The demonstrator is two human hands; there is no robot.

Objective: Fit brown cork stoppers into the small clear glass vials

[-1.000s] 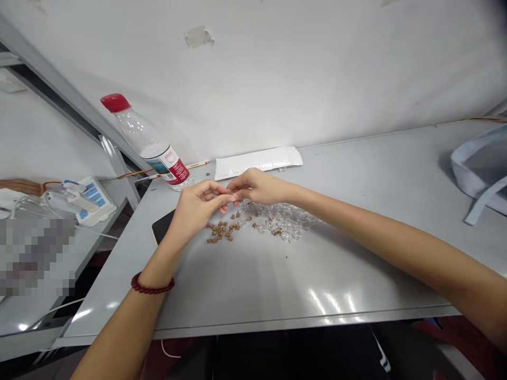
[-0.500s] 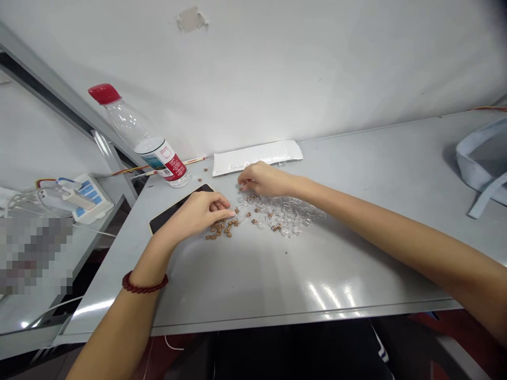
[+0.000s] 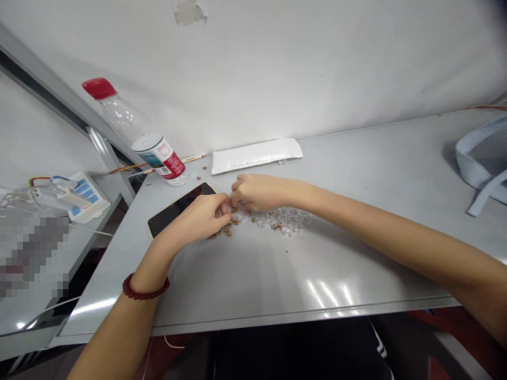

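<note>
My left hand (image 3: 204,215), with a dark red beaded bracelet on its wrist, is curled over the left end of a heap of tiny cork stoppers (image 3: 228,230). Its thumb and fingers are bent close together. My right hand (image 3: 259,192) reaches in from the right, and its pinched fingertips meet those of my left hand. Whatever is between the fingertips is too small and hidden to make out. Below and right of my right hand lies a heap of tiny clear glass bottles (image 3: 291,219), some with corks in or beside them.
A black phone (image 3: 176,211) lies partly under my left hand. Behind are a white padded envelope (image 3: 257,155) and a red-capped water bottle (image 3: 158,158). A power strip (image 3: 85,198) sits at far left, a pale blue strap (image 3: 471,158) at far right. Loose corks (image 3: 198,178) lie near the bottle.
My right hand has moved down and left, from behind the glass bottles to my left hand, and their fingertips now meet. My left hand has stayed nearly in place.
</note>
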